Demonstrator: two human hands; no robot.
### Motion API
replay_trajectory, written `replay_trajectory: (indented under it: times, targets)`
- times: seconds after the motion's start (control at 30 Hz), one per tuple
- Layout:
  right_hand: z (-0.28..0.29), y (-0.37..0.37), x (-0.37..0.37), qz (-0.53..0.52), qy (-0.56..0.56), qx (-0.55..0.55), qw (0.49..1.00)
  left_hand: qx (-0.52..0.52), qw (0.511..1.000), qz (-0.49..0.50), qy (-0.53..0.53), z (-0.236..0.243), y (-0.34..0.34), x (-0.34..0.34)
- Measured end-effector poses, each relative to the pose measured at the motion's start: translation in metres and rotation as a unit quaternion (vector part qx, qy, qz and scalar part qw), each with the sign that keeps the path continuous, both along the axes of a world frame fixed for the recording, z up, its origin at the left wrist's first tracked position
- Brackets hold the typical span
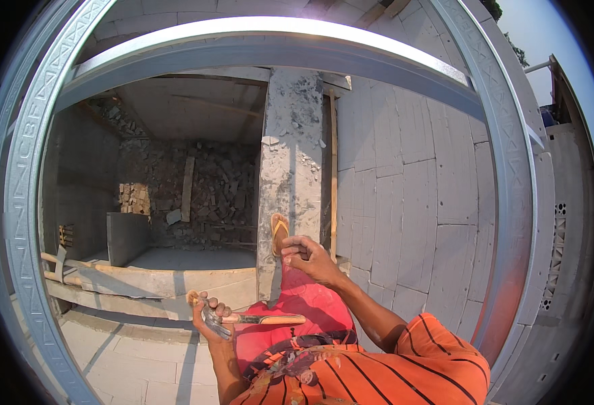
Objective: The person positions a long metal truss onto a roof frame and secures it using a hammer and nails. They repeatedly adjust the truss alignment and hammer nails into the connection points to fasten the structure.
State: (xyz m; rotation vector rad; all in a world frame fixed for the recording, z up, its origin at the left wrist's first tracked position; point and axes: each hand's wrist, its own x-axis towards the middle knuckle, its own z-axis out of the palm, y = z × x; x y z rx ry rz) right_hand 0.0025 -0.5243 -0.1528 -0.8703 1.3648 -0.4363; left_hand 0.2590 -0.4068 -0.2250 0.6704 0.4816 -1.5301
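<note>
My left hand [212,316] is closed around the metal head of a hammer [270,319], whose pale and dark handle points rightward across my red trousers. A small brownish piece [193,298] shows by its thumb, too small to name. My right hand [303,258] is raised above my right leg, fingers loosely bent and apart, with nothing visible in them. My sandalled foot [278,233] rests on a narrow, dusty concrete beam [291,128].
Left of the beam drops a deep opening [212,169] with rubble below. Right of it lies a grey block floor [411,196]. Metal framing [496,169] surrounds me at both sides and across the front [263,30]. Planks [148,287] edge the opening's near side.
</note>
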Motion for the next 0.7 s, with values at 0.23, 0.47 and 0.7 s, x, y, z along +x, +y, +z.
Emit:
replay_trajectory:
  times: [0.23,0.47,0.7]
  targets:
    - [0.111,0.067,0.123,0.339,0.064,-0.288,0.893,-0.278,0.955,-0.098,-0.013,0.175,-0.055,0.047]
    - [0.141,0.132,0.173,-0.002,0.116,-0.339,0.934,-0.377,0.582,-0.33,-0.64,0.278,-0.093,0.095]
    - [0.087,0.2,0.156,-0.041,0.172,-0.217,0.96,-0.079,0.374,-0.193,-0.904,0.325,-0.208,0.229]
